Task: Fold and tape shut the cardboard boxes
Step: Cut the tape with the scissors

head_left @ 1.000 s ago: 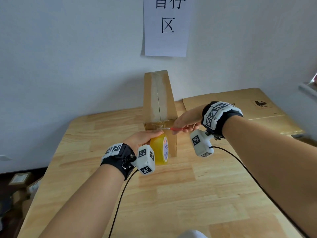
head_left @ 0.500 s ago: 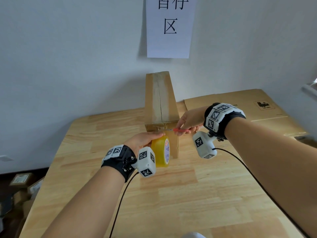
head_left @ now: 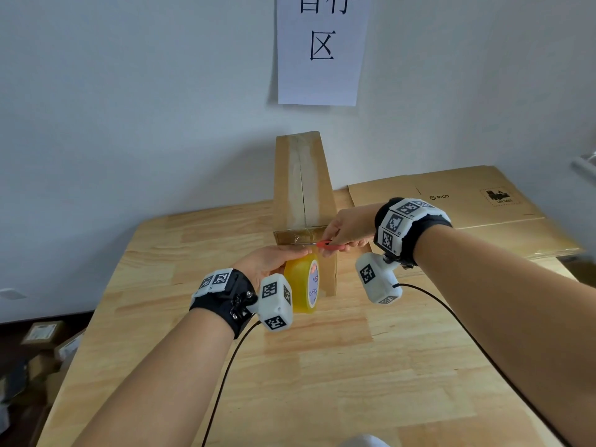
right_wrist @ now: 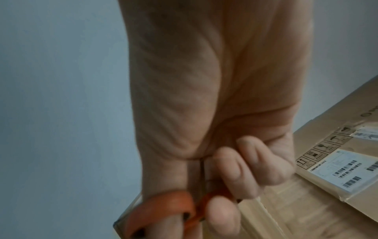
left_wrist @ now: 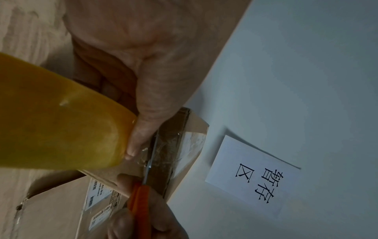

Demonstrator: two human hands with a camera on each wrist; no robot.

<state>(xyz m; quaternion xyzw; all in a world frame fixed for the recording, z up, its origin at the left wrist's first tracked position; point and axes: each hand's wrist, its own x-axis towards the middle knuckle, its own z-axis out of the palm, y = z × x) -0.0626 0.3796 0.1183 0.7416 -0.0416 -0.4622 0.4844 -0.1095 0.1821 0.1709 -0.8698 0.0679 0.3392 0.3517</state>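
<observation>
Left hand [head_left: 269, 264] grips a yellow tape roll [head_left: 301, 287], fingers curled over its top, thumb tip at the roll's edge beside the scissor blades. The roll is held against the near face of the cardboard box [head_left: 303, 188], which stands toward the table's [head_left: 180, 350] far edge, near its middle; a clear tape strip runs along the top seam and over the near top edge. Right hand [head_left: 350, 229] holds orange-handled scissors [head_left: 325, 245], fingers through the loops; the blades lie nearly together at the tape between roll and box. Flattened cardboard sheets [head_left: 467, 208] lie at the table's far right corner. A paper sign [head_left: 321, 50] hangs on the wall above the box.
</observation>
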